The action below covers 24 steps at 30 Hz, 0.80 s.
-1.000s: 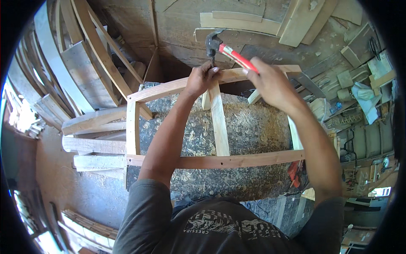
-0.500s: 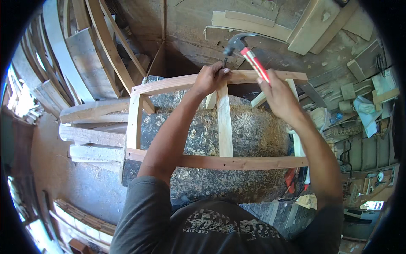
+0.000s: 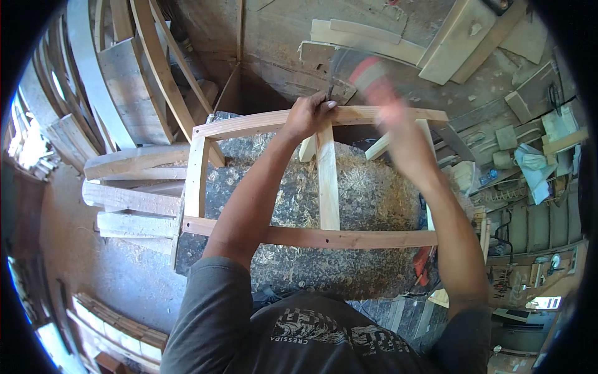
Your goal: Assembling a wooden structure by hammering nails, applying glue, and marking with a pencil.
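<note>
The left hand (image 3: 307, 117) over there has what looks like a slender dark punch (image 3: 329, 89) pinched against the far rail (image 3: 255, 124) of the wooden frame (image 3: 197, 177), right about where the middle crosspiece (image 3: 328, 181) meets it. The right hand (image 3: 408, 146) is wrapped round a red-handled hammer (image 3: 374, 84), both so blurred that I can't make out the exact finger placement, nor whether the hammer's face touches the punch. The frame sits over a dark work surface (image 3: 299, 268) strewn with shavings (image 3: 358, 177), its near rail (image 3: 355, 239) just ahead of the person's shirt (image 3: 311, 318).

To do this well, I'd say, the punch wants to stand square to the rail, since a lean would push the blow sideways and could make the tip skid. Those left fingers sit close under the striking end, so short, straight taps look wiser than a big swing. Firm backing beneath that joint would help too; whether there is any I can't tell, and a bouncing frame would swallow much of each blow
</note>
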Each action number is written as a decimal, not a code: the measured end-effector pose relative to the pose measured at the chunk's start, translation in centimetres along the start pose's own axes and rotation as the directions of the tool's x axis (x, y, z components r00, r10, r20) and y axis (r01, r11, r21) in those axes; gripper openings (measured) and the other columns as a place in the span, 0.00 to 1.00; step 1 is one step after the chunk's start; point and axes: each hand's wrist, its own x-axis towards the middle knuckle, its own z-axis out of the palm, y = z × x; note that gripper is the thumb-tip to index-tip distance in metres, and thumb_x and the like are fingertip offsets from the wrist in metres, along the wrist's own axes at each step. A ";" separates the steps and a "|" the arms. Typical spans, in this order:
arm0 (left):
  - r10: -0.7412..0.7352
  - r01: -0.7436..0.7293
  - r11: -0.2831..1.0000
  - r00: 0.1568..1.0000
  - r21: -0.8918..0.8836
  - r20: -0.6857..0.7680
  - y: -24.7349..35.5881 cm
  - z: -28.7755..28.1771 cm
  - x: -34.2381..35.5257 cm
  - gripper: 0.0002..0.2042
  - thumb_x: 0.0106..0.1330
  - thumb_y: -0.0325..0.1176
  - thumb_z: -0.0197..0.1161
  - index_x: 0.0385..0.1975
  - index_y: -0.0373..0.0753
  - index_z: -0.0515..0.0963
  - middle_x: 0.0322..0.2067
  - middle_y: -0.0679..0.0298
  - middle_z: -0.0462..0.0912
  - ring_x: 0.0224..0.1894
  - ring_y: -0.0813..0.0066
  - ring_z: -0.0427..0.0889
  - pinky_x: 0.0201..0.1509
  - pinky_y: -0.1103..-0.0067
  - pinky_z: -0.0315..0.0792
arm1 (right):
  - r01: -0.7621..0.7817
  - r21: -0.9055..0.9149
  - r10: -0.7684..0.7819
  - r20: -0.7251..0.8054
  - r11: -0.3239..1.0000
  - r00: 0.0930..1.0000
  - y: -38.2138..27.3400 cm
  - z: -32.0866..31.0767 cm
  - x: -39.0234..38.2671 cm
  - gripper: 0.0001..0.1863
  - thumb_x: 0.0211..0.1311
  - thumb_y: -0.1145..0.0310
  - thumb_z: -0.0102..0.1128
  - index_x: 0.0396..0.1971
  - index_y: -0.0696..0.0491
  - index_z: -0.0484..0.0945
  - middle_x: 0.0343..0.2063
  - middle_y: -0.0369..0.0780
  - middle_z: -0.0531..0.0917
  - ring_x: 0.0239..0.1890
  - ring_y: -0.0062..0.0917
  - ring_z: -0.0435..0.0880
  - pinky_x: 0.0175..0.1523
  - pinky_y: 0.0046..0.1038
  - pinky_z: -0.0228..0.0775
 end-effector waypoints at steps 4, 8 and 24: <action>-0.030 0.030 0.999 1.000 -0.026 -0.004 -0.5 -0.4 -0.2 0.10 0.69 0.37 0.59 0.33 0.35 0.78 0.27 0.51 0.82 0.29 0.56 0.82 0.36 0.69 0.74 | -0.152 -0.102 0.157 0.044 0.983 0.987 -2.3 -2.2 -1.6 0.15 0.72 0.56 0.47 0.41 0.55 0.69 0.21 0.52 0.77 0.24 0.49 0.78 0.32 0.45 0.66; -0.174 0.160 0.963 0.983 -0.216 -0.051 0.2 -4.0 0.4 0.13 0.74 0.37 0.54 0.37 0.33 0.79 0.36 0.61 0.86 0.37 0.79 0.81 0.43 0.77 0.76 | -0.076 0.156 0.105 -0.184 0.985 0.977 -2.1 -3.6 -2.5 0.17 0.72 0.55 0.51 0.39 0.56 0.71 0.17 0.41 0.72 0.15 0.29 0.70 0.23 0.33 0.63; -0.260 0.361 0.927 0.818 0.106 -0.512 -5.1 -24.8 -11.5 0.11 0.72 0.36 0.56 0.35 0.35 0.80 0.30 0.62 0.87 0.33 0.78 0.82 0.40 0.76 0.74 | -0.289 0.624 0.096 0.324 0.726 0.941 -10.3 6.0 -3.8 0.15 0.73 0.57 0.50 0.46 0.53 0.72 0.16 0.28 0.69 0.16 0.10 0.64 0.20 0.18 0.56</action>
